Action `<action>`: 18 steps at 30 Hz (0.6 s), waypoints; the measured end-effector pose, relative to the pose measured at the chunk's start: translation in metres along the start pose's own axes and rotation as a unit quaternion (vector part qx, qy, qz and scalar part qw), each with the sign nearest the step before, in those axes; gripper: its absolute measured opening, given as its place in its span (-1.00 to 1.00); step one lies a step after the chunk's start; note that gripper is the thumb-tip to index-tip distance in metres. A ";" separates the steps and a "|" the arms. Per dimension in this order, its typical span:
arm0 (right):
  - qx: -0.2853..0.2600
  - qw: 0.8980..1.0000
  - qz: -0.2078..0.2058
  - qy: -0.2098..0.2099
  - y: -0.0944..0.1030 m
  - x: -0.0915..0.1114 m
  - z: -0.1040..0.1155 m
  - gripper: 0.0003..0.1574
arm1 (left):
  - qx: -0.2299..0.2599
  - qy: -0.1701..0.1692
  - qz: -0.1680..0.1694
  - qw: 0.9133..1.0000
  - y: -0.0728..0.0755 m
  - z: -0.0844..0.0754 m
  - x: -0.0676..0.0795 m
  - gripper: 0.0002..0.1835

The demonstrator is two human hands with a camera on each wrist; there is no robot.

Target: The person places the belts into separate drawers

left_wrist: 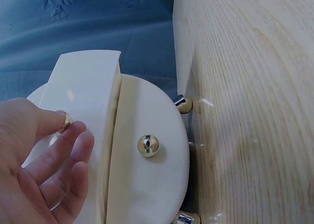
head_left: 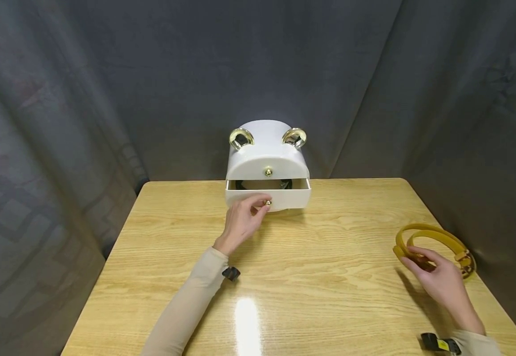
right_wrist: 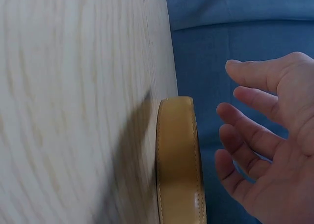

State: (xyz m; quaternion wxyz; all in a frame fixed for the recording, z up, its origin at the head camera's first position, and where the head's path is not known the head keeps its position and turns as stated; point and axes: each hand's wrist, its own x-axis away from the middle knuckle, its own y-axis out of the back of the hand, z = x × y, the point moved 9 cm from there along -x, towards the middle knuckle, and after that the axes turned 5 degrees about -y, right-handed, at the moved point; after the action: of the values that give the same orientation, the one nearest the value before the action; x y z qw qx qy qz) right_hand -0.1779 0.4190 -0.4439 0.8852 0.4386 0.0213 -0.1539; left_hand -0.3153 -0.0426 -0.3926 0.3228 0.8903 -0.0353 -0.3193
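Observation:
A white rounded drawer box with gold ring-shaped ears stands at the table's back. Its lower drawer is partly pulled out. Thumb and forefinger of my left hand pinch that drawer's gold knob; the other fingers curl loosely beside it. Something dark, too small to make out, lies inside. The upper drawer, with its own gold knob, is closed. On the right, a coiled yellow-brown belt with stitched edges rests on the table. My right hand hovers beside it, fingers spread and gripping nothing.
The pale wooden table spans the space between both arms. Grey curtains hang behind and along both sides. The belt lies close to the table's right edge.

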 end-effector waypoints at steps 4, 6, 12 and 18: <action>0.007 1.000 0.000 -0.007 0.002 0.000 -0.005 -0.43 | 0.005 0.007 0.005 1.000 0.000 0.002 -0.001 -0.74; 0.017 1.000 -0.001 -0.011 0.003 0.000 -0.009 -0.42 | 0.004 0.011 0.009 1.000 -0.001 0.003 -0.002 -0.73; 0.032 0.999 -0.005 -0.010 0.005 0.001 -0.017 -0.42 | 0.004 0.003 0.012 1.000 -0.001 0.003 -0.007 -0.73; 0.057 0.998 -0.009 0.003 0.007 0.001 -0.019 -0.45 | 0.006 0.000 0.011 1.000 -0.001 0.005 -0.007 -0.75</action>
State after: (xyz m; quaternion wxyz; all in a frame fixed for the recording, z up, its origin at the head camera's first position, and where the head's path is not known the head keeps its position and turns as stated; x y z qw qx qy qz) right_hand -0.1731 0.4378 -0.4499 0.8574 0.4882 0.0191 -0.1617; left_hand -0.3240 -0.0429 -0.3923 0.3207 0.8920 -0.0471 -0.3151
